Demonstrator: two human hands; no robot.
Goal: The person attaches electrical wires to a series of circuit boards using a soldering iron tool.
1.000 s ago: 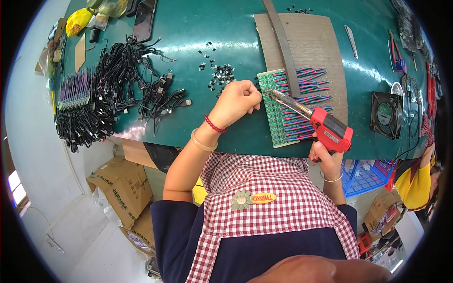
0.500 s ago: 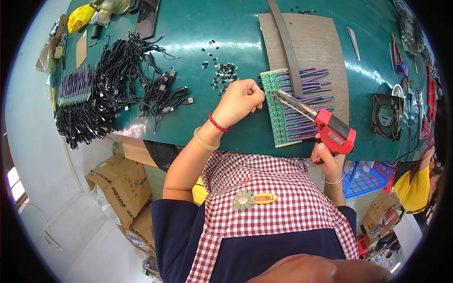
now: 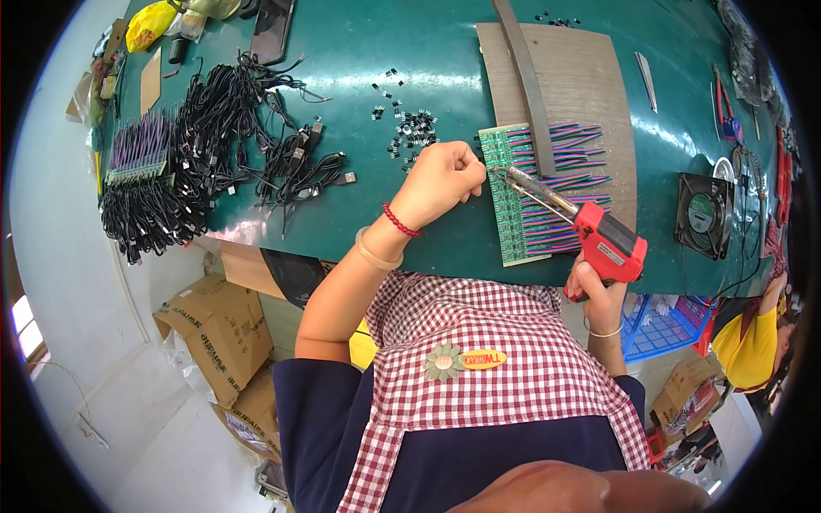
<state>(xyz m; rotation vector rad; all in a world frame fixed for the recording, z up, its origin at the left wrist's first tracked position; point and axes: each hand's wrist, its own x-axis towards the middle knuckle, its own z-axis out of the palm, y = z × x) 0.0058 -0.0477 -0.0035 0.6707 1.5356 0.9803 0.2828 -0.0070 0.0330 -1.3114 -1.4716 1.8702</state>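
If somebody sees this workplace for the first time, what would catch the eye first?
Probably the red soldering gun, which the right hand points at the green circuit board. The tangled black cables on the left of the green table and the black fan on its right would likely come next.

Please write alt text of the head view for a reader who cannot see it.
A person's right hand holds a red and black pistol-shaped soldering tool over a green circuit panel with multicoloured wires, beside the closed left hand. Small black parts and black cables lie leftward on a glossy green table.
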